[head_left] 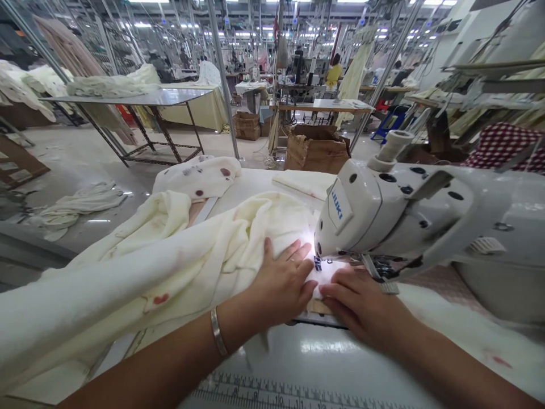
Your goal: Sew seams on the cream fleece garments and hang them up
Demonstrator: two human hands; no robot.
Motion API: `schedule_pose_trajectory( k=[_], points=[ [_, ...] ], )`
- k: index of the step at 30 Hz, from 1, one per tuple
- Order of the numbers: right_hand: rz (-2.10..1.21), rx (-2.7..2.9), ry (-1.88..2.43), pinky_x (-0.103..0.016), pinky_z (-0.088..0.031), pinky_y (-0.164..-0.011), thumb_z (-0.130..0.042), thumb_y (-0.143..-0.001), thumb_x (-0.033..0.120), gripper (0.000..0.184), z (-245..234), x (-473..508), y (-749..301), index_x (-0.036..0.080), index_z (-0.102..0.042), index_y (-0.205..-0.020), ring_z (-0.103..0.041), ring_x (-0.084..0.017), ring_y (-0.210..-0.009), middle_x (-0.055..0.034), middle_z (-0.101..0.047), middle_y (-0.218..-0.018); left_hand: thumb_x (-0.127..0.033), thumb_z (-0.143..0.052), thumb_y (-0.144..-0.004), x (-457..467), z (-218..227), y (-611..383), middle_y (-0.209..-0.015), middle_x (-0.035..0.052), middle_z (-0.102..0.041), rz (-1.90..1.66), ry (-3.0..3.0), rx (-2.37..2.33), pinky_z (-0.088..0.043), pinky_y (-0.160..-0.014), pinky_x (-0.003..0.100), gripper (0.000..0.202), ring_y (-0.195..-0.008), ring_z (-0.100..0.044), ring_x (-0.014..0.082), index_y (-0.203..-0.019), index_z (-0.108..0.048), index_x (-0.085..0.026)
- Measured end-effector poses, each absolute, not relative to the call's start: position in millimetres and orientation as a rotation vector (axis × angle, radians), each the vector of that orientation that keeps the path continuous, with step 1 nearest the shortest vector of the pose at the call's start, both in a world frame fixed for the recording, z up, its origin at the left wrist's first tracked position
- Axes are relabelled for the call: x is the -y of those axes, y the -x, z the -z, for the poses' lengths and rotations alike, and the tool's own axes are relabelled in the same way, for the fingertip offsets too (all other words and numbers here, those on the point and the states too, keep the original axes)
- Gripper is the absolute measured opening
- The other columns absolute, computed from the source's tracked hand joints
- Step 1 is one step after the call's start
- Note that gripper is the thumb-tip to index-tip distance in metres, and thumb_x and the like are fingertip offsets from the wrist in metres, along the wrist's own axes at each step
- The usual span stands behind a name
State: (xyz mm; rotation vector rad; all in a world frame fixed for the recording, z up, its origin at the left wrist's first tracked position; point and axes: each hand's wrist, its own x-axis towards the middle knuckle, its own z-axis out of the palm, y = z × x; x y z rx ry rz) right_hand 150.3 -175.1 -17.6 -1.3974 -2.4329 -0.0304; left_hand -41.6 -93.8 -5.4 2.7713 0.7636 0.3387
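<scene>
In the head view, your left hand (pixel 283 278) lies palm down with its fingers spread, pressing on the cream cloth (pixel 162 261) just beside the lit needle area of the white sewing machine (pixel 361 204). Your right hand (pixel 366 295) has its fingers bent and close together at the cloth near the same spot; you cannot tell from here whether they pinch it. The cloth, printed with small reddish motifs, sits bunched on the worktop (pixel 306 346) in front of the machine and runs in a long fold to your left. More pale cloth (pixel 477 335) lies beyond your right forearm. A bracelet (pixel 218 329) circles your left wrist, and a printed ruler scale (pixel 272 396) runs along the near part of the worktop. Past its far edge stands a torn cardboard box (pixel 317 150), and a spotted white cloth (pixel 200 176) lies at the far left corner.
</scene>
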Motion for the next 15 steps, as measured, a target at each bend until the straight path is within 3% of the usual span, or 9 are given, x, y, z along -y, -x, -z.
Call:
schedule_pose_trajectory(
  k=[5, 12, 15],
  points=[
    [-0.044, 2.405, 1.450, -0.032, -0.043, -0.073, -0.040, -0.092, 0.024, 0.020, 19, 165, -151, 0.023, -0.060, -0.095, -0.056, -0.018, -0.081, -0.0049, -0.060, -0.085, -0.033, -0.047, -0.086, 77, 2, 39, -0.134, 0.0176, -0.044, -0.337, -2.809, -0.686, 0.007, -0.101, 0.067, 0.031, -0.131, -0.029, 0.0292, -0.111, -0.046, -0.015],
    [-0.158, 2.386, 1.466, -0.035, -0.038, -0.074, -0.045, -0.089, 0.021, 0.014, 12, 185, -141, 0.022, -0.058, -0.093, -0.054, -0.017, -0.074, -0.0034, -0.058, -0.083, -0.030, -0.047, -0.083, 92, 4, 48, -0.133, 0.0179, -0.044, -0.342, -2.772, -0.662, -0.006, -0.100, 0.070, 0.031, -0.132, -0.027, 0.0312, -0.110, -0.046, -0.014],
    [-0.206, 2.333, 1.438, -0.037, -0.038, -0.074, -0.046, -0.089, 0.021, 0.015, 15, 188, -141, 0.022, -0.060, -0.095, -0.055, -0.017, -0.075, -0.0036, -0.059, -0.083, -0.029, -0.049, -0.084, 93, 7, 49, -0.126, 0.0125, -0.050, -0.467, -2.810, -0.624, -0.011, -0.102, 0.065, 0.022, -0.125, -0.036, 0.0292, -0.101, -0.051, -0.016]
  ],
)
